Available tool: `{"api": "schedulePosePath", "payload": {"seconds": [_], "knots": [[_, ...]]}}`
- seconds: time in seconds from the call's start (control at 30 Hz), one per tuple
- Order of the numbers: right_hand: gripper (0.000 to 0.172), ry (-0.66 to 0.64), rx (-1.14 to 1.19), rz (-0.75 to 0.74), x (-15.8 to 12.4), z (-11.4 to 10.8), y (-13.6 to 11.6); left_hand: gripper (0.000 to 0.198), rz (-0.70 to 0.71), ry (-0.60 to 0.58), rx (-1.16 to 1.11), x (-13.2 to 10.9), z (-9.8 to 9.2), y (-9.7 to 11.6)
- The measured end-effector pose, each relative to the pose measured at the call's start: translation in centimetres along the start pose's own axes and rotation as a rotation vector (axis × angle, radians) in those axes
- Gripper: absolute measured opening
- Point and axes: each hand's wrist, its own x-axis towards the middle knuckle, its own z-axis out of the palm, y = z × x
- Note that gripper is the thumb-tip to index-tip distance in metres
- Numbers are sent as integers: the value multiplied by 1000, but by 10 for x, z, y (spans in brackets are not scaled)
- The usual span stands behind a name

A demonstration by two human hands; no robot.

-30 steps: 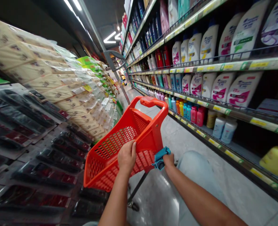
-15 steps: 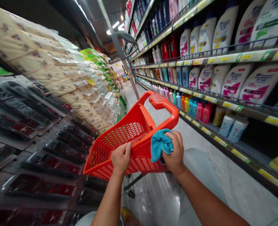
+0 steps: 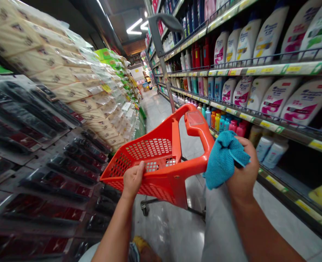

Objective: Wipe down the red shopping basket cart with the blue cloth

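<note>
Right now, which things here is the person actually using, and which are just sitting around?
In use: left hand, right hand, orange cart, blue cloth.
Just around: shampoo bottles, wrapped packs, black packets.

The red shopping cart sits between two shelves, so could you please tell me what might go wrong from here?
Only the left hand grips the red shopping cart, so it might veer into the black packaged goods alongside. The teal cloth, loosely bunched in the right hand, could slip onto the tiled floor.
</note>
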Motion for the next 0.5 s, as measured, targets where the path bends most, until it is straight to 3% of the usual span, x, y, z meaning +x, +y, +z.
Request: {"api": "schedulePosePath", "payload": {"seconds": [0.13,0.23,0.3,0.37,0.43,0.5], "knots": [[19,-93,-18,-68,14,-5,-15,60,-27,-14,-45,3,-12,-4],[18,-267,-19,-152,17,-11,-26,56,-40,80,-62,-9,-21,11],[17,-362,-61,-236,13,-16,-38,49,-1,221,-97,-30,-25,35],[15,-421,-108,-319,4,-20,-52,42,137,329,-162,-57,-28,68],[14,-480,-114,-387,-6,-23,-65,38,309,291,-181,-83,-29,101],[16,-540,-104,-454,-11,-24,-72,39,395,205,-177,-99,-30,126]]}}
